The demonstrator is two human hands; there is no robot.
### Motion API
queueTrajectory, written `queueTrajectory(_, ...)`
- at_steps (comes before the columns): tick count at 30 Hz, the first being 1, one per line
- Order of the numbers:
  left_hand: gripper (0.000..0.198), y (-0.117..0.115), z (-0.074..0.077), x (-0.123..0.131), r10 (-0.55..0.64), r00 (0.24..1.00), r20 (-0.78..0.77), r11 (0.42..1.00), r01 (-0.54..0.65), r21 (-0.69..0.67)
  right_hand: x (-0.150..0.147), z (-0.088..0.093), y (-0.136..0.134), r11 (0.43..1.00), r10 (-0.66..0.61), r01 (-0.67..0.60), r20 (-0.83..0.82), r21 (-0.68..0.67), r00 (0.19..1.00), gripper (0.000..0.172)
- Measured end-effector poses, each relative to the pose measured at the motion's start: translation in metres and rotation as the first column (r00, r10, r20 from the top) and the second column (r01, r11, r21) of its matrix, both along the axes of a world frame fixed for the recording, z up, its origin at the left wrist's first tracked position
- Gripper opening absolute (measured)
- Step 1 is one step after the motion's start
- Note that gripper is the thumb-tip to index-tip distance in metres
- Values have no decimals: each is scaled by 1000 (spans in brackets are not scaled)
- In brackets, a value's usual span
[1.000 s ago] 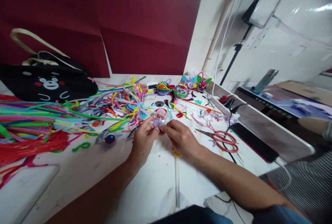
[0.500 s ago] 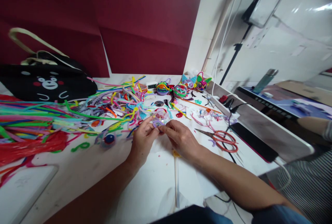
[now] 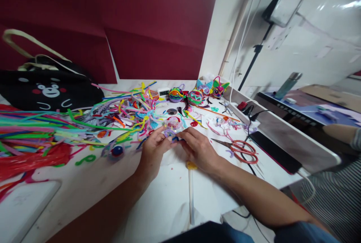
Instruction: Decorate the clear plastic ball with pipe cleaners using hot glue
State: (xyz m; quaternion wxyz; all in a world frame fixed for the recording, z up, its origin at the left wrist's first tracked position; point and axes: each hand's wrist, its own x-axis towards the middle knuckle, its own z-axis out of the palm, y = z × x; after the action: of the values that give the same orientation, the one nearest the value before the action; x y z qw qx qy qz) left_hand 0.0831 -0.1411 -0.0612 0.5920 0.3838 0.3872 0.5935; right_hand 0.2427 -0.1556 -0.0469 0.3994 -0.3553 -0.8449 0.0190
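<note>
My left hand (image 3: 153,149) is closed around the left side of a small clear plastic ball (image 3: 170,132) with lilac pipe cleaner on it. At its right side, the bent fingers of my right hand (image 3: 199,149) pinch the near edge; a dark blue bit shows between the fingertips. Just beyond lies a clear piece with red in it (image 3: 174,122). To the left of my hands rests another clear ball half with a dark blue dome (image 3: 117,150). Orange-handled scissors (image 3: 244,151) lie to the right, blades pointing at my right hand.
Loose pipe cleaners (image 3: 42,130) heap over the left side. Finished colourful balls (image 3: 195,97) stand at the back. A black bag (image 3: 50,91) leans against the maroon board. A phone (image 3: 275,152) with a cable lies right, near another person's arm (image 3: 340,134).
My right fingers have shifted slightly along the ball's near edge and the dark blue bit shows more. My left hand keeps its hold. The whole view has moved slightly.
</note>
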Motion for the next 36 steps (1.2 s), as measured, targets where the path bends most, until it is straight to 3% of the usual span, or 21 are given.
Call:
queueTrajectory(8,46,1,4,0,-13,996,84,999,16,-34,5,-1,1,997,-60,58,-22,-47,998,19)
queueTrajectory(21,23,8,1,-6,-22,986,168,996,37,-85,9,-1,6,992,-57,34,-188,-124,980,11)
queueTrajectory(36,18,6,-5,-10,-93,983,157,987,112,-119,7,-5,7,995,-42,26,-169,-96,985,12)
